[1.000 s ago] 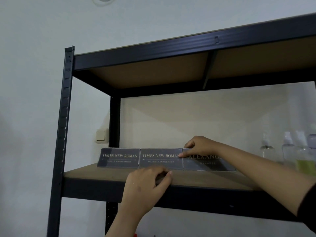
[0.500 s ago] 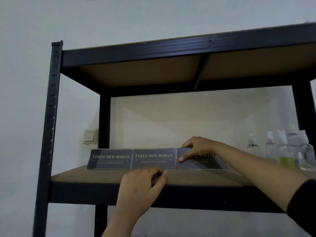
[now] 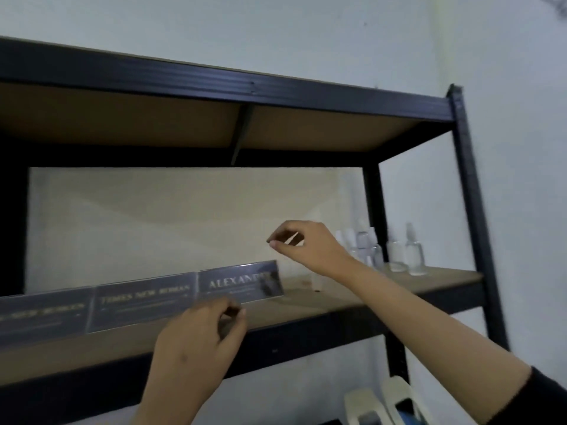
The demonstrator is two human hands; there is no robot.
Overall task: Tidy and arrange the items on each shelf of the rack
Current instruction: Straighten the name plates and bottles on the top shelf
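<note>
**Nameplates lined up, bottles next**

I see the black metal rack (image 3: 469, 191) against a pale wall (image 3: 306, 32), big one first. Its middle shelf (image 3: 322, 302) is a brown board, the task things sitting on it. Three dark nameplates (image 3: 141, 305) stand upright in a row along the left and middle, edges touching or nearly; the rightmost nameplate (image 3: 239, 282) reads ALEXAND-something, the rest blurred. A cluster of clear spray bottles (image 3: 405, 251) stands at the right end, well apart from the plates.

Step, my judgement: the plate row looks done, I'm between items. Next move likely calls for reaching right to the bottles and grouping them, without knocking the light ones over.

My right hand (image 3: 306, 245) hangs in the air above the shelf, just right of the last plate, fingers curled, thumb and fingertip close, holding nothing I can see. My left hand (image 3: 199, 338) is at the shelf's front edge, fingers curled; whether it grips anything, I cannot tell.

Below right, pale unidentified objects (image 3: 380, 403).
</note>
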